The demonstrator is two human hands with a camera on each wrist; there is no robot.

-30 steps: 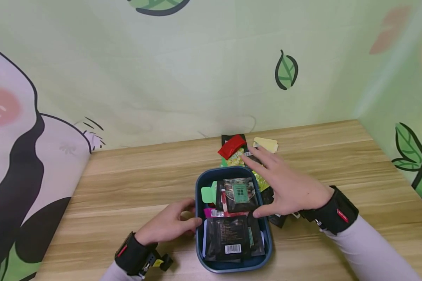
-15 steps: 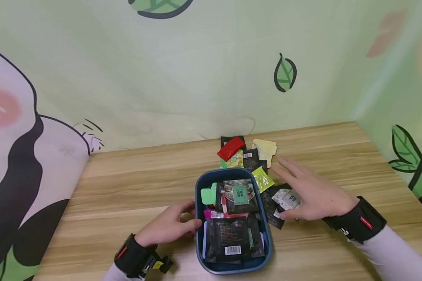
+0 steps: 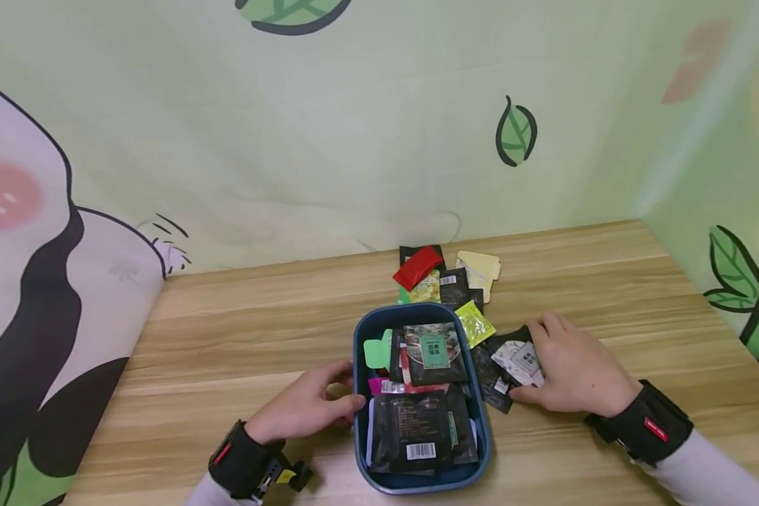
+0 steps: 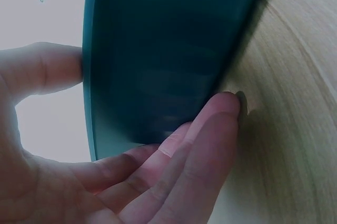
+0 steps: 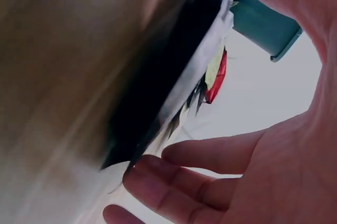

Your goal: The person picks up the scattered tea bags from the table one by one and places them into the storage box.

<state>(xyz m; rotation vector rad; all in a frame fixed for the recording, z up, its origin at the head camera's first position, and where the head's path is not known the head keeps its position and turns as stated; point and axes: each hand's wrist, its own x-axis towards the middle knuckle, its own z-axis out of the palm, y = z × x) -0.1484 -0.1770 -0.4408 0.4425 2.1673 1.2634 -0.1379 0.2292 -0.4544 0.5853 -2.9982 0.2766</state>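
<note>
My left hand (image 3: 306, 404) rests against the left side of a dark blue plastic bin (image 3: 359, 351), thumb at the rim and fingers along the outer wall (image 4: 158, 66). Inside the bin are black sachets (image 3: 417, 429), one with a green label (image 3: 434, 349), plus pink and red packets. On the right, my right hand (image 3: 578, 369) holds a black-and-white sachet (image 3: 516, 357) at its right end, thumb near and index finger far. In the right wrist view fingertips meet the edge of the dark sachet (image 5: 158, 87).
Behind the bin lie a red packet (image 3: 419, 267), a pale yellow card-like piece (image 3: 481, 270), a black sachet (image 3: 453, 284) and a yellow-green sachet (image 3: 474, 323). Another black sachet (image 3: 493, 393) lies beside the bin's right wall. A printed cloth wall (image 3: 354, 140) stands behind the table.
My right hand has moved right from over the bin's edge and come down, its fingers drawing in on the black-and-white sachet. The left hand stays at the bin.
</note>
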